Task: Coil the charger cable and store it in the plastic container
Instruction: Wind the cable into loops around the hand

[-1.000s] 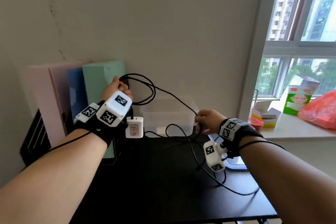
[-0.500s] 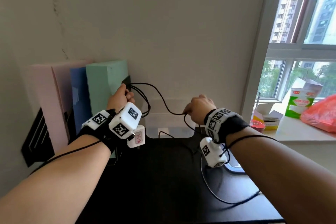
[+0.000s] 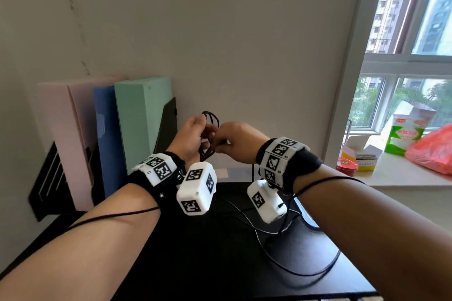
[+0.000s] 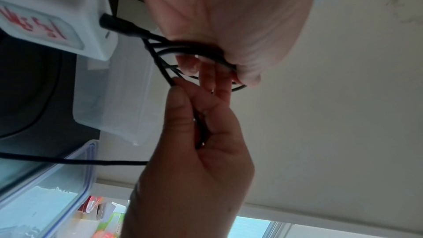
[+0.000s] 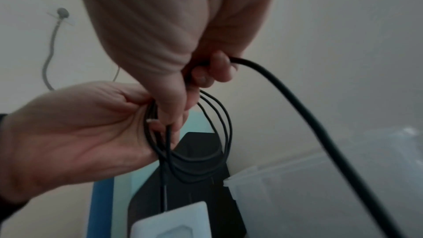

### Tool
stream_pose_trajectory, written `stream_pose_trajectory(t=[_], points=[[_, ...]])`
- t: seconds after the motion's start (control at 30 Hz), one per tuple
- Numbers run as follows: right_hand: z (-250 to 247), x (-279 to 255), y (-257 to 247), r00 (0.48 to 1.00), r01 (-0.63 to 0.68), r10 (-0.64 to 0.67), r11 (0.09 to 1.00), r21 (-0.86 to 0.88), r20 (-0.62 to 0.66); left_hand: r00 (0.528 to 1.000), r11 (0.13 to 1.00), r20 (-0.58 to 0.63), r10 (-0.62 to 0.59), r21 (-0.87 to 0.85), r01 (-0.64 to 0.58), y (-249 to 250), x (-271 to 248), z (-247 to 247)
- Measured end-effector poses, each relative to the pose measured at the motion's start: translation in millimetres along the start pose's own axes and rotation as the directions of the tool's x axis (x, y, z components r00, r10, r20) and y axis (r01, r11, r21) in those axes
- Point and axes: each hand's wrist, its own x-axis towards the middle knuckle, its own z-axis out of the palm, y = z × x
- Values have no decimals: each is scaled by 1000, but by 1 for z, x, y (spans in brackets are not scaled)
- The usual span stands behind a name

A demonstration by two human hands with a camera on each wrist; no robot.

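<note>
The black cable (image 5: 215, 133) hangs in loops above the desk (image 3: 195, 252), bunched in the left hand's (image 3: 190, 138) curled fingers. The right hand (image 3: 234, 142), touching it, pinches a strand. The clear container (image 4: 114, 100) sits beyond, by the wall.

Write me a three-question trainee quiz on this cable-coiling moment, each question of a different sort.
1. True or false: the charger cable is already in the plastic container.
2. Which hand holds the gathered loops? A) left hand B) right hand
3. Fill in: the white charger block hangs below the ___ hand.

Key: 1 false, the loops are held in the air; 2 A; 3 left.
</note>
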Motion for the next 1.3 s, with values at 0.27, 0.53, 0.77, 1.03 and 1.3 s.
stream_pose_trajectory(t=[0.27,0.53,0.77,1.03,1.3], points=[[-3,-4,6,980,62,-34,989,137,-198,999,996,34,10,88,-13,2,-5,7],[-20,0,10,977,-45,102,957,287,-187,969,956,230,-92,294,21,0,-13,9],[-10,-8,29,976,-215,199,955,206,93,927,950,347,-145,309,33,9,-14,3],[18,-17,48,922,-335,369,598,728,120,991,977,111,-76,-188,97,27,-1,-12],[52,-44,78,890,-432,387,885,171,243,999,928,-41,11,-371,-26,51,14,-43]])
